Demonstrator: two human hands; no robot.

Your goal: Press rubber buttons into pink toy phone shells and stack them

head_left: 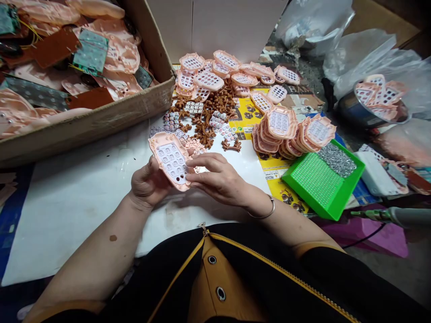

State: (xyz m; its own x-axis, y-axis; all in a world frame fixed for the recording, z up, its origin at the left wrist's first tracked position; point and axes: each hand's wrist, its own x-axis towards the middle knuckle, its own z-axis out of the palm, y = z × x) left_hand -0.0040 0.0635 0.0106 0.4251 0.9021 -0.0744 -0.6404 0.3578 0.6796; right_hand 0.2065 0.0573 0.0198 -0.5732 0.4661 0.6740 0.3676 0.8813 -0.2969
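Note:
My left hand (148, 181) grips a pink plastic shell (171, 161) by its left edge, thumb along the rim, and holds it tilted above the white work surface. Small light key buttons fill most of the holes in the shell's white face; a few dark open holes show at its lower end. At the shell's lower right side are the bent fingertips of my right hand (218, 177), drawn together against its face. Whatever small piece they may pinch is hidden. Just beyond the shell lie a heap of small pink rings (193, 146) and loose key buttons (171, 121).
Brown plastic pieces (205, 125) and pink shells (208, 80) are piled farther back. Stacked shells (278, 125) stand right, beside a green tray (332, 197) with metal screws (336, 160). A screwdriver (397, 216) juts in at right. A cardboard box (148, 105) of parts stands left.

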